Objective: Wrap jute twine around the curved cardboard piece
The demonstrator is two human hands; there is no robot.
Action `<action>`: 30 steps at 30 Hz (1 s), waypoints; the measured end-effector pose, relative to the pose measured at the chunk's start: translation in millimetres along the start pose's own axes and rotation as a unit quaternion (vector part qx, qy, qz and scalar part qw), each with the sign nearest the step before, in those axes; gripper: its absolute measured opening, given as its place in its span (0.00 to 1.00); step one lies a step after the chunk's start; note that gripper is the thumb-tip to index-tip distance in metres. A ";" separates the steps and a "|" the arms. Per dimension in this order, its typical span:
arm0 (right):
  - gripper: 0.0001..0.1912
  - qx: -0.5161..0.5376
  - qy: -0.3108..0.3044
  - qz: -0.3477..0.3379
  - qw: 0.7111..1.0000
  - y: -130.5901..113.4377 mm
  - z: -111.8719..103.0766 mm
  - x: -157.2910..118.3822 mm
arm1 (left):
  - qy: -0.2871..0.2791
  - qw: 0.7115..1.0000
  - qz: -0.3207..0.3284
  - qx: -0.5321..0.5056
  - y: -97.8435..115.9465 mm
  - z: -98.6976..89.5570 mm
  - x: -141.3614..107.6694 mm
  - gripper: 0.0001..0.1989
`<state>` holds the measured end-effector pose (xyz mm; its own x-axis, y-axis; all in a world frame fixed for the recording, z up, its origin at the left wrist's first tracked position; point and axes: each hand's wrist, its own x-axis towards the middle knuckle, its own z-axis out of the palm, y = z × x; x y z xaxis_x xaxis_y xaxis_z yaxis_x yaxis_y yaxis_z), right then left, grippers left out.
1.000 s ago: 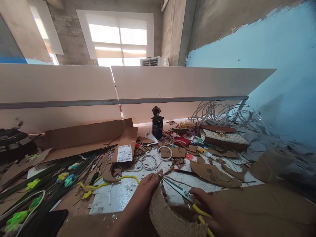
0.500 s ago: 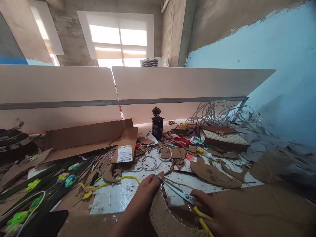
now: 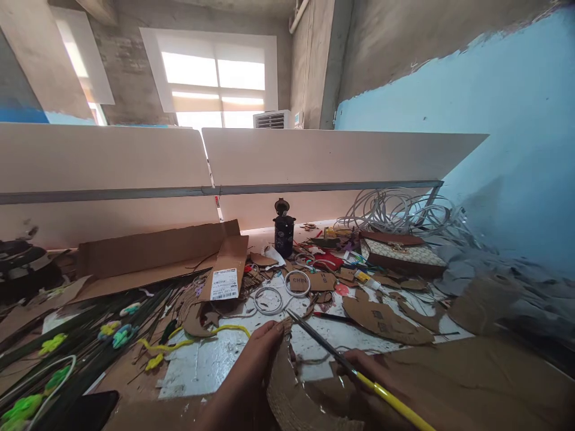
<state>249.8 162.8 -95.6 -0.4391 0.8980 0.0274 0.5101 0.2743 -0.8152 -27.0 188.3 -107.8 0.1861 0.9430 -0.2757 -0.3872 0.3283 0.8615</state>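
My left hand (image 3: 256, 365) is closed on the upper end of a curved cardboard piece (image 3: 287, 398) wrapped in twine. Clear shiny tape or film shows along its inner edge. In my right hand (image 3: 375, 374) is a pair of scissors (image 3: 321, 340) with yellow handles. Their blades look together, and the tips lie just above the wrapped end, close to my left thumb. A loose strand of twine (image 3: 314, 360) runs behind the blades toward my right hand. Part of the right fingers is hidden behind the scissors and in shadow.
Two white rings (image 3: 268, 301) and cardboard cutouts (image 3: 386, 323) lie beyond my hands. Farther back stand a black cup with a raised lid (image 3: 284, 234) and a patterned handbag (image 3: 402, 254). Crocheted flowers (image 3: 123, 335) and a cardboard box (image 3: 157, 251) are on the left.
The scissors have turned edge-on and their blades have come together, with the tips a little higher. The twine strand now hangs lower, away from the wrapped end.
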 end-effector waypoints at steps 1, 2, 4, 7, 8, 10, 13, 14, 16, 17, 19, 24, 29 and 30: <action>0.23 0.008 -0.023 -0.001 1.000 -2.8 -3.6 1.9 | 0.000 1.000 -0.004 0.001 0.4 0.5 -1.2 0.17; 0.23 0.017 -0.039 -0.002 0.999 -6.1 -8.2 4.1 | 0.000 1.000 -0.007 0.002 0.9 1.5 -2.6 0.17; 0.24 0.022 -0.029 -0.008 0.999 -13.2 -19.9 8.9 | 0.007 1.000 -0.002 0.003 2.1 5.0 -5.4 0.18; 0.27 -0.046 0.048 0.018 0.998 -20.1 -41.8 18.8 | 0.019 1.000 0.018 0.003 4.3 10.1 -7.7 0.19; 0.28 -0.089 0.069 0.042 0.993 -19.6 -49.5 23.4 | 0.022 1.000 0.021 0.005 4.9 11.0 -7.6 0.19; 0.29 -0.186 0.099 0.090 0.973 -12.6 -64.3 34.6 | 0.026 0.999 0.021 0.017 5.4 10.8 -6.4 0.19; 0.26 -0.293 0.135 0.097 0.941 10.1 -82.7 53.1 | 0.043 0.997 0.041 0.046 4.7 7.9 -3.7 0.20; 0.25 -0.318 0.145 0.100 0.932 18.8 -87.5 58.5 | 0.051 0.996 0.051 0.057 4.4 7.0 -3.2 0.20; 0.24 -0.338 0.153 0.102 0.923 34.6 -95.7 67.1 | 0.064 0.992 0.069 0.080 4.3 5.8 -3.1 0.21; 0.24 -0.343 0.154 0.102 0.921 41.0 -99.1 69.9 | 0.066 0.991 0.077 0.087 4.5 5.7 -3.5 0.21; 0.25 -0.349 0.149 0.100 0.920 50.2 -105.0 73.0 | 0.064 0.991 0.081 0.082 5.7 6.5 -5.0 0.21; 0.17 -0.352 0.148 0.091 0.920 47.9 -106.9 72.0 | 0.032 0.998 0.042 0.044 9.8 13.3 -11.4 0.19; 0.18 -0.198 0.085 -0.003 0.977 3.3 -61.0 74.8 | 0.037 0.999 0.024 0.020 12.0 23.7 -20.1 0.17; 0.19 -0.119 0.050 -0.024 0.991 -7.6 -46.6 76.3 | 0.037 0.999 0.019 0.024 13.1 25.2 -21.8 0.17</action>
<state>246.9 245.3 -60.3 -0.3975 0.9084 0.1294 0.6555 0.3798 -0.6527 -13.4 170.7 -79.8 0.1051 0.9565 -0.2721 -0.3483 0.2917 0.8908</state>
